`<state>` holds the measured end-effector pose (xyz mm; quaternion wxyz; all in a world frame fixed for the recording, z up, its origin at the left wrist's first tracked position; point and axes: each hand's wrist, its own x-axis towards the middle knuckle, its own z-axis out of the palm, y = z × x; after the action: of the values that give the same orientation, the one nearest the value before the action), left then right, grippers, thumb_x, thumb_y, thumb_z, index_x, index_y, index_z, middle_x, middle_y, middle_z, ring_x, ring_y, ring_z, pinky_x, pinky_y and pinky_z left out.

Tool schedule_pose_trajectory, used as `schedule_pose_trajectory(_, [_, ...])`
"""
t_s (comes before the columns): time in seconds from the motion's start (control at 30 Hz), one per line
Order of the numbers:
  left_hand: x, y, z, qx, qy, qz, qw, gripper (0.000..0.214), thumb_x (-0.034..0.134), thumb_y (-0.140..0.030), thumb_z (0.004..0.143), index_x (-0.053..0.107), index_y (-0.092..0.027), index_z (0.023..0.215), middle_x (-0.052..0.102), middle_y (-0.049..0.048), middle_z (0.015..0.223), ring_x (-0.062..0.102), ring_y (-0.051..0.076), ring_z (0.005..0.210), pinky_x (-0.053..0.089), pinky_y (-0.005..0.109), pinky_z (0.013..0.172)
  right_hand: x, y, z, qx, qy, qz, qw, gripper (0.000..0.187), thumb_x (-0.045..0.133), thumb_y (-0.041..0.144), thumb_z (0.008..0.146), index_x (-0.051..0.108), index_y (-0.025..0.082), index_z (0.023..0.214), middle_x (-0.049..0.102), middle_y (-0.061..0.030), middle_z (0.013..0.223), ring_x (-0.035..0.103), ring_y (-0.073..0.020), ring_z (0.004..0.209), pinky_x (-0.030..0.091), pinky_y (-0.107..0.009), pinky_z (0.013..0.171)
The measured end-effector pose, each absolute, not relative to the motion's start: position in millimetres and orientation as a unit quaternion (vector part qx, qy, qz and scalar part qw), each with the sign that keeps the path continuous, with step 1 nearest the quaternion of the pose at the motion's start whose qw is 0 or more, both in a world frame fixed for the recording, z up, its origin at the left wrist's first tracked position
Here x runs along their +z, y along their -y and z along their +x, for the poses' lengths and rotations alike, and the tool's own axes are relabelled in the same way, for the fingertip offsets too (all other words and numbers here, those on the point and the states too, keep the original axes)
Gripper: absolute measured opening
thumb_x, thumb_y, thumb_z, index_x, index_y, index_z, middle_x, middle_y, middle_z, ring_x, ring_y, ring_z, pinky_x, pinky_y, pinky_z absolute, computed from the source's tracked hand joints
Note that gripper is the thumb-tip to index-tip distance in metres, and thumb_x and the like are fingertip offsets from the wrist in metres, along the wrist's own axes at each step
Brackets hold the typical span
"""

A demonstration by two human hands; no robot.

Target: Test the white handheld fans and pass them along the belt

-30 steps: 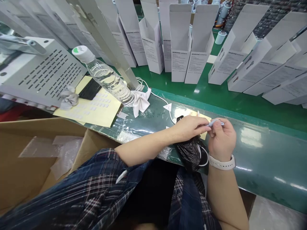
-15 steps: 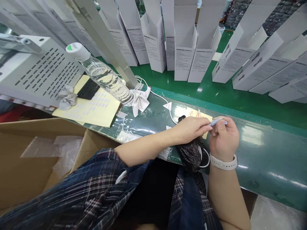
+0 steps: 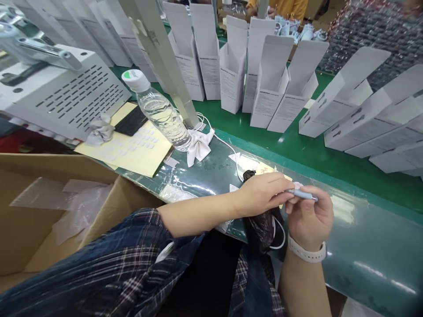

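A slim, light-blue pen-shaped piece (image 3: pixel 304 194) is held between both hands above the bench. My left hand (image 3: pixel 266 190) comes from the left and pinches its left end with thumb and fingers. My right hand (image 3: pixel 310 218), with a pale watch strap at the wrist, grips the piece near its right end. A small whitish disc (image 3: pixel 297 186) shows just above the piece at the fingers; whether it is attached I cannot tell. Beneath my left hand lies a black plastic bag (image 3: pixel 261 231) with a loop of white cable at its side, partly hidden.
Open white boxes (image 3: pixel 271 105) stand in a row on the green surface beyond. A water bottle (image 3: pixel 165 119) stands on the left by a crumpled cloth (image 3: pixel 199 147), a yellow sticker sheet (image 3: pixel 148 160) and a vented metal unit (image 3: pixel 79 92). Left below is a cardboard box (image 3: pixel 132 196).
The view has tilted up, showing more of the far side and an orange-clad person. The blue piece now points slightly down to the right, and the whitish disc has come into sight beside it.
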<state>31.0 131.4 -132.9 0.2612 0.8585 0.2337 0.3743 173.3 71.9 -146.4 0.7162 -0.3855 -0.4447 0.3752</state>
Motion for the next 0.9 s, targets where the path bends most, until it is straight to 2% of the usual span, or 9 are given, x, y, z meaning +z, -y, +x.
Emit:
schedule_pose_trajectory(0.13, [-134.9,-131.5,28.2,0.407,-0.210,0.867,0.196,0.031,0.041,-0.035,0.105,0.065,-0.015,0.107,0.069,0.0071,0.088,0.065,0.015,0.083,0.054,0.026,0.077,-144.7,-65.7,176.6,0.375,0.469,-0.380,0.704,0.018,0.070,0.036,0.090,0.072,0.022,0.102,0.064,0.0017,0.068,0.058,-0.0116,0.047,0.046,-0.024,0.042])
schedule_pose_trajectory(0.23, [-132.7,-131.5,26.1,0.395,-0.194,0.877,0.194,0.030,0.042,-0.033,0.104,0.065,-0.014,0.106,0.070,0.0081,0.087,0.065,0.015,0.082,0.054,0.026,0.077,-142.5,-64.0,175.4,0.344,0.464,-0.398,0.713,0.019,0.076,0.037,0.085,0.072,0.022,0.095,0.065,0.0015,0.072,0.057,-0.0103,0.047,0.045,-0.023,0.040])
schedule_pose_trajectory(0.3, [-131.6,-131.9,25.0,0.392,-0.188,0.877,0.202,0.032,0.040,-0.032,0.104,0.065,-0.013,0.106,0.069,0.0091,0.087,0.066,0.015,0.083,0.053,0.026,0.077,-141.5,-64.2,174.2,0.318,0.475,-0.416,0.707,0.013,0.077,0.031,0.085,0.072,0.023,0.093,0.066,0.0011,0.076,0.058,-0.0102,0.050,0.046,-0.023,0.042])
schedule_pose_trajectory(0.37, [-131.4,-132.8,24.2,0.390,-0.189,0.875,0.216,0.034,0.038,-0.033,0.105,0.066,-0.013,0.105,0.068,0.0093,0.085,0.065,0.016,0.083,0.053,0.026,0.077,-140.9,-65.3,173.5,0.294,0.501,-0.422,0.696,0.007,0.074,0.024,0.087,0.072,0.024,0.094,0.067,0.0006,0.078,0.060,-0.0118,0.055,0.048,-0.026,0.048])
schedule_pose_trajectory(0.57, [-130.2,-135.3,21.4,0.344,-0.227,0.858,0.308,0.035,0.038,-0.038,0.104,0.065,-0.016,0.104,0.068,0.0084,0.087,0.065,0.017,0.088,0.052,0.028,0.080,-143.8,-70.5,174.9,0.234,0.553,-0.439,0.668,0.015,0.066,0.014,0.090,0.071,0.027,0.096,0.067,0.0004,0.081,0.061,-0.0150,0.065,0.050,-0.032,0.058])
schedule_pose_trajectory(0.9, [-128.5,-133.8,21.1,0.345,-0.276,0.807,0.391,0.028,0.043,-0.037,0.101,0.064,-0.018,0.099,0.070,0.0061,0.096,0.063,0.018,0.096,0.049,0.032,0.090,-151.4,-76.2,173.2,0.118,0.609,-0.462,0.634,0.024,0.066,0.010,0.089,0.073,0.030,0.101,0.068,0.0016,0.078,0.065,-0.0175,0.071,0.056,-0.042,0.076])
